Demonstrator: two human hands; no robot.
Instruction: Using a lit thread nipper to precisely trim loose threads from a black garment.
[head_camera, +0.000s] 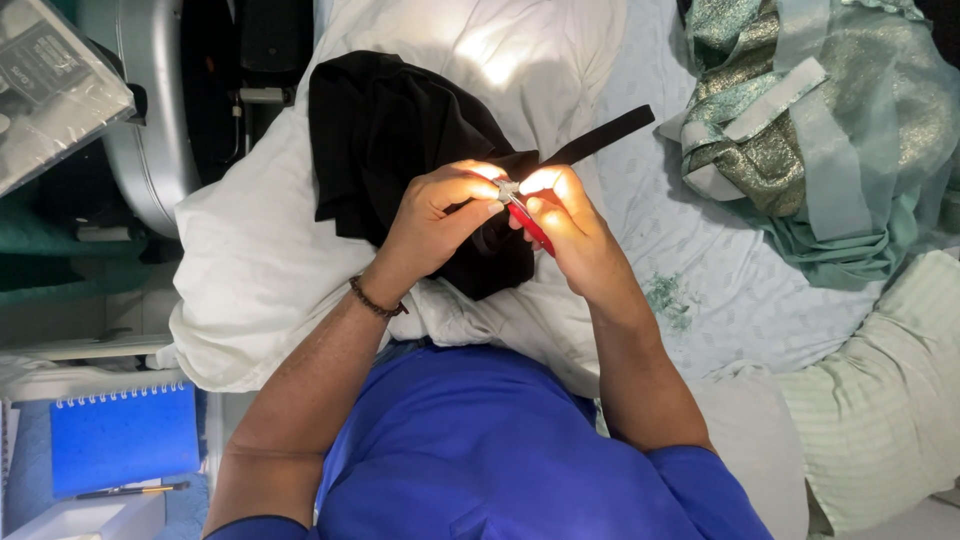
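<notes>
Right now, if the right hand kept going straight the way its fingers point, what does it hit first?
The left hand: the right hand points left, fingertips nearly meeting over the small red tool. Past that comes the black fabric, though depth is unclear.

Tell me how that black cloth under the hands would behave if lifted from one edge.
The black cloth would probably go floppy: it lies in soft folds over the white pillow. Its narrow black strip would likely trail behind. It looks light, and might drag rather than slide, since both hands are over it.
</notes>
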